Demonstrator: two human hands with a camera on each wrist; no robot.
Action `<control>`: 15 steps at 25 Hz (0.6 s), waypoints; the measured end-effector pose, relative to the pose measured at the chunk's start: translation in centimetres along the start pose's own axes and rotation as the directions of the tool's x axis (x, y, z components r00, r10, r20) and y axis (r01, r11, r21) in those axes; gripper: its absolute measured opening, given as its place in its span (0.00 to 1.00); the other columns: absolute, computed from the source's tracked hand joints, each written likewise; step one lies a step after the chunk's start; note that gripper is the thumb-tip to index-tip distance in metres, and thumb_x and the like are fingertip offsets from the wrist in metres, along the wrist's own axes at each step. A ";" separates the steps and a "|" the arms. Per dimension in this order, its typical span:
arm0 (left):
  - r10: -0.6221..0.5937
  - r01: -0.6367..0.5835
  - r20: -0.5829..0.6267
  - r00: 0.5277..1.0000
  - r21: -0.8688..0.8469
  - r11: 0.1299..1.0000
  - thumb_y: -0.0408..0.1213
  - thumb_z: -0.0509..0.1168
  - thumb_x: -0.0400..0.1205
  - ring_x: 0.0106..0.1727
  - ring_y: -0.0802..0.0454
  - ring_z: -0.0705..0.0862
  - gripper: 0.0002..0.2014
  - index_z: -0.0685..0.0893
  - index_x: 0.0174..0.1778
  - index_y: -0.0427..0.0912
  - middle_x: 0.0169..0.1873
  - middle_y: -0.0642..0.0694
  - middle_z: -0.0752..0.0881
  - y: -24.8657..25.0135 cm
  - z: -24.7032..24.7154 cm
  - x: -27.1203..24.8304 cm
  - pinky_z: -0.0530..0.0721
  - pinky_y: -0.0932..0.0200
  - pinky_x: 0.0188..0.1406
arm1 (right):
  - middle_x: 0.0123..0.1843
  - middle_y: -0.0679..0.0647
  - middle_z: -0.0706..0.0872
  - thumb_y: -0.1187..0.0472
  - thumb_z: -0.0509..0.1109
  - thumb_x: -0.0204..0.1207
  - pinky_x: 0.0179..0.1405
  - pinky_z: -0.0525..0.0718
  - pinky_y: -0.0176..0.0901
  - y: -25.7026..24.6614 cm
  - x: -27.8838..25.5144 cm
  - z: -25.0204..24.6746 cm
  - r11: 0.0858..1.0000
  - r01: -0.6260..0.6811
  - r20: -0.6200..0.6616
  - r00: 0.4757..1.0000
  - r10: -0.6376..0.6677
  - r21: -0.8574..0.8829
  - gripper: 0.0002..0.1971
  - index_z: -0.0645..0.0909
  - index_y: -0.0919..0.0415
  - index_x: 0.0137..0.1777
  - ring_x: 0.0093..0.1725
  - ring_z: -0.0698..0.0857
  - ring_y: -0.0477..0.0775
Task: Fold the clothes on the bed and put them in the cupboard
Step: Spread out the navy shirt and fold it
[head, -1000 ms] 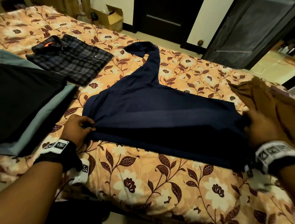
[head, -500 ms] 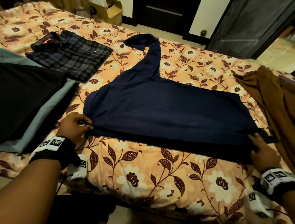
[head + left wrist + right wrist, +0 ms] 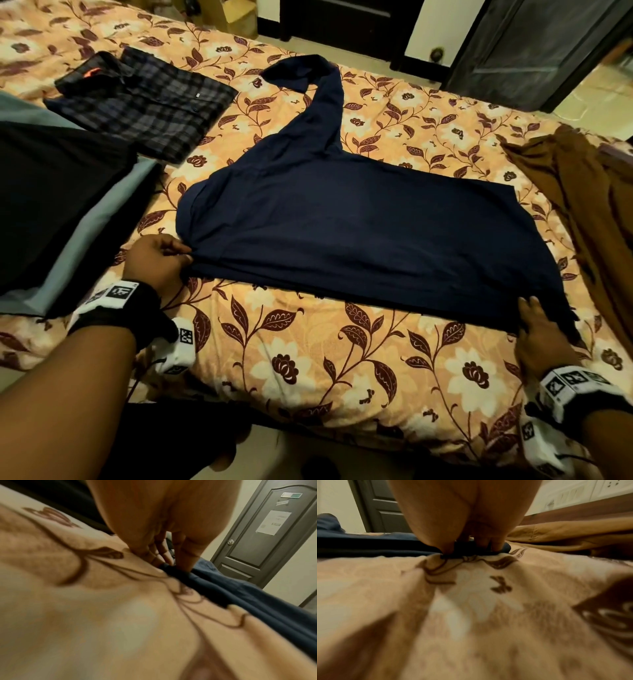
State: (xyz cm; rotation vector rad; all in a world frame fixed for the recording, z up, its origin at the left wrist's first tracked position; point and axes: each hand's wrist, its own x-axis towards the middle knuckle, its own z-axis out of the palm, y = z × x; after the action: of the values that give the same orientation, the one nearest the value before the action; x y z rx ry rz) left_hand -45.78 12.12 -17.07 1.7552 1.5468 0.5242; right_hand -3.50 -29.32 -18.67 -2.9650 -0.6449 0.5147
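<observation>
Right hand point(image 3: 544, 337) drawn nearer; left hand point(image 3: 156, 258) too; both pinch navy shirt point(image 3: 342, 233) near-edge corners.

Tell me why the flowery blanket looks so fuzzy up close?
Left wrist view: the blanket lies too near the lens, so it blurs; the fingers on the navy shirt are sharper. Right wrist view: same blur, and the door leans from the wide lens. Head view: dim, warm, but sharp.

Black wristbands point(image 3: 113, 310) with white marker-printed blocks.
</observation>
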 end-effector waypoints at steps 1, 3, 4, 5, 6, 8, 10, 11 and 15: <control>0.001 -0.001 -0.004 1.000 0.033 0.999 0.23 0.71 0.75 0.41 0.42 0.84 0.05 0.89 0.44 0.33 0.41 0.36 0.88 0.1 0.1 -0.1 0.82 0.61 0.43 | 0.86 0.54 0.51 0.74 0.57 0.79 0.78 0.63 0.64 -0.2 -0.1 -0.1 1.000 -0.014 0.026 1.000 0.014 -0.009 0.34 0.57 0.57 0.84 0.78 0.63 0.75; 0.014 -0.008 -0.041 0.999 0.160 0.987 0.22 0.69 0.72 0.50 0.36 0.85 0.09 0.90 0.45 0.35 0.48 0.34 0.88 0.8 -0.1 -0.3 0.82 0.52 0.53 | 0.87 0.53 0.45 0.72 0.61 0.77 0.76 0.66 0.65 -0.7 -0.4 -0.6 0.999 -0.024 0.084 0.996 0.027 -0.032 0.39 0.51 0.53 0.85 0.77 0.65 0.74; 0.029 -0.007 -0.083 0.996 0.253 0.967 0.22 0.68 0.71 0.56 0.33 0.82 0.12 0.90 0.46 0.36 0.54 0.33 0.86 1.5 -0.1 -0.7 0.81 0.46 0.59 | 0.87 0.52 0.41 0.71 0.64 0.74 0.73 0.69 0.65 -1.1 -0.7 -1.3 0.998 -0.038 0.120 0.992 0.045 -0.057 0.44 0.46 0.48 0.85 0.76 0.67 0.74; 0.042 0.007 -0.147 0.988 0.318 0.948 0.23 0.67 0.70 0.62 0.31 0.78 0.14 0.90 0.48 0.39 0.60 0.33 0.82 3.0 0.2 -1.6 0.76 0.42 0.63 | 0.86 0.52 0.39 0.70 0.66 0.72 0.71 0.72 0.66 -1.7 -1.1 -2.3 0.994 -0.057 0.145 0.987 0.071 -0.096 0.49 0.41 0.44 0.84 0.75 0.69 0.74; 0.080 -0.004 -0.192 0.978 0.369 0.930 0.26 0.66 0.71 0.65 0.30 0.74 0.15 0.88 0.51 0.43 0.65 0.34 0.78 4.8 1.0 -2.7 0.71 0.38 0.65 | 0.86 0.52 0.40 0.68 0.67 0.72 0.68 0.74 0.66 -2.4 -1.6 -3.1 0.989 -0.080 0.128 0.987 0.096 -0.123 0.49 0.40 0.42 0.84 0.73 0.72 0.75; 0.312 -0.224 -0.115 0.943 0.475 0.851 0.31 0.67 0.72 0.70 0.35 0.70 0.17 0.86 0.56 0.48 0.69 0.40 0.75 9.2 4.0 -5.6 0.62 0.36 0.68 | 0.84 0.57 0.55 0.63 0.62 0.77 0.65 0.77 0.65 -4.3 -2.7 -3.4 0.989 -0.048 -0.002 0.999 0.049 -0.142 0.37 0.51 0.47 0.83 0.68 0.76 0.72; 0.510 -0.519 0.165 0.844 0.490 0.701 0.36 0.65 0.76 0.75 0.42 0.67 0.19 0.83 0.63 0.51 0.72 0.46 0.73 13.5 9.2 -8.6 0.53 0.36 0.73 | 0.77 0.58 0.71 0.59 0.57 0.82 0.65 0.77 0.60 -8.2 -3.6 -2.4 0.986 0.087 -0.129 0.986 -0.105 -0.139 0.23 0.66 0.54 0.77 0.67 0.78 0.66; 0.520 -0.601 0.305 0.798 0.466 0.649 0.38 0.62 0.79 0.79 0.44 0.63 0.20 0.80 0.68 0.52 0.76 0.47 0.70 14.8 12.3 -9.8 0.48 0.33 0.76 | 0.77 0.57 0.72 0.58 0.56 0.84 0.69 0.74 0.58 -10.9 -3.9 -1.5 0.976 0.180 -0.126 0.973 -0.195 -0.122 0.21 0.68 0.56 0.77 0.71 0.75 0.64; 0.312 -0.650 0.627 0.713 0.427 0.628 0.53 0.48 0.88 0.86 0.47 0.37 0.27 0.51 0.84 0.63 0.86 0.58 0.43 15.5 20.8 -10.7 0.32 0.20 0.72 | 0.87 0.49 0.48 0.57 0.51 0.87 0.81 0.46 0.59 -19.9 -3.2 2.1 0.916 0.401 0.070 0.913 -0.401 0.012 0.28 0.49 0.49 0.85 0.85 0.46 0.56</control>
State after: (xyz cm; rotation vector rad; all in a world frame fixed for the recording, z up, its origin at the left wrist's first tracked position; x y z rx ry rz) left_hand -22.62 -3.67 -17.45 2.6154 0.8555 -0.2693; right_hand -14.76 -12.60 -17.03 -2.7084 -1.2249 0.5791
